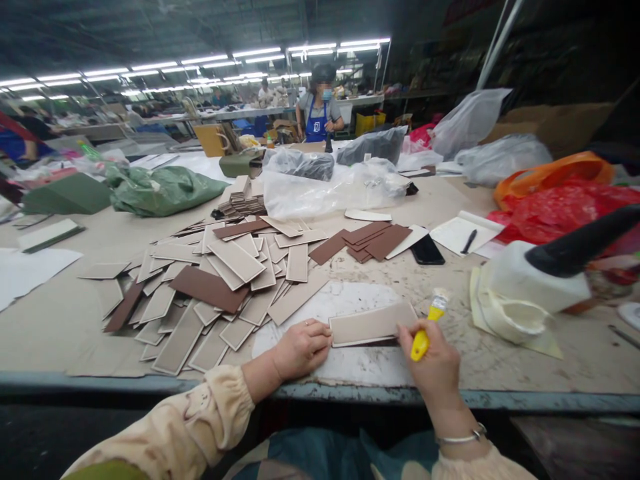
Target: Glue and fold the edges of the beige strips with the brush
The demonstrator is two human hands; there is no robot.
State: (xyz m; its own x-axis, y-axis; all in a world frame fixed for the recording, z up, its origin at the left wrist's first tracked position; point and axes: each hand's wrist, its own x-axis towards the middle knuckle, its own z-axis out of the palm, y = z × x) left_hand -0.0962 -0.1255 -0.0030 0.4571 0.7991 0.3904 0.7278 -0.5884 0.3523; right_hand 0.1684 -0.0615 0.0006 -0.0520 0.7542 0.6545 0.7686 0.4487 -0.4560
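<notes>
Worktable (pixel 500 370): broad and tan, marked with dark smears near the front, its worn bluish edge running along the person's side
Person opposite (pixel 316 123): beyond the heaped goods, in a blue apron with a white emblem
Pile of panels (pixel 233 260): beige strips with pale borders, mixed with brown ones, lying loosely over one another at left centre
Clear plastic bag (pixel 333 193): crumpled, behind the pile
Green bag (pixel 163 191): slumped to the left of the clear one
Red bag (pixel 570 210): at far right, an orange strap-like piece (pixel 550 175) just behind it
White container (pixel 553 277): tilted at right, its black spout-like part pointing up and right
White sheet (pixel 353 297): flat and stained, under the work area
Beige panel (pixel 370 322): pale-bordered, between the two hands above the white sheet, to the right of the pile, a dark gap showing below its right part
Right hand (pixel 434 357): closed round a brush, fingertips also at the panel's right end
Left hand (pixel 303 348): fingers bent together, tips touching the panel's left end; cannot tell whether they pinch it
Brown pieces (pixel 390 241): overlapping, beyond the panel
Yellow-handled brush (pixel 423 341): slanting through the right hand, pale bristles up and away from the panel
Black phone (pixel 428 249): lying flat just beside a pale strip
Bracelet (pixel 463 438): silvery, on the right wrist
</notes>
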